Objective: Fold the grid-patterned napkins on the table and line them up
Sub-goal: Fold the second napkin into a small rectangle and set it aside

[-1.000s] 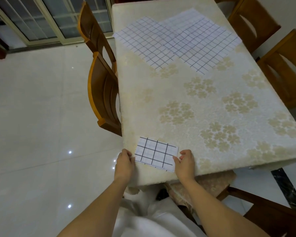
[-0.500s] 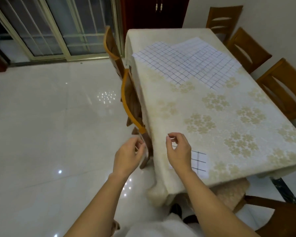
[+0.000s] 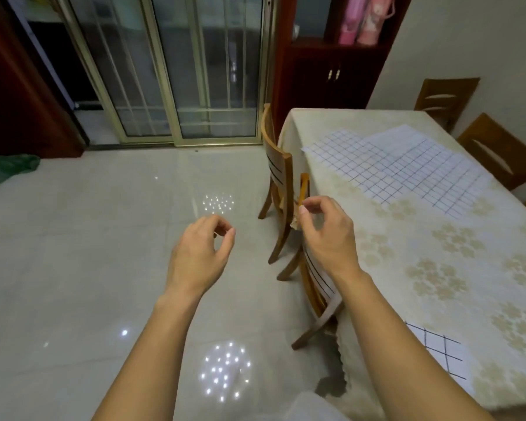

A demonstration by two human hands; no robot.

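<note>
Your left hand (image 3: 199, 253), right hand (image 3: 328, 235) empty, fingers loosely curled. Reach far flat napkins (image 3: 407, 171) on worktop (image 3: 438, 253); pinch two corners, match edges squarely before creasing.

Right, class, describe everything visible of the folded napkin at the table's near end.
The folded napkin is a small white rectangle with bold dark grid lines, apparently thin cloth or paper. It lies flat on the floral tablecloth near the table's near edge, partly hidden behind the right forearm. Nothing grips it.
</note>
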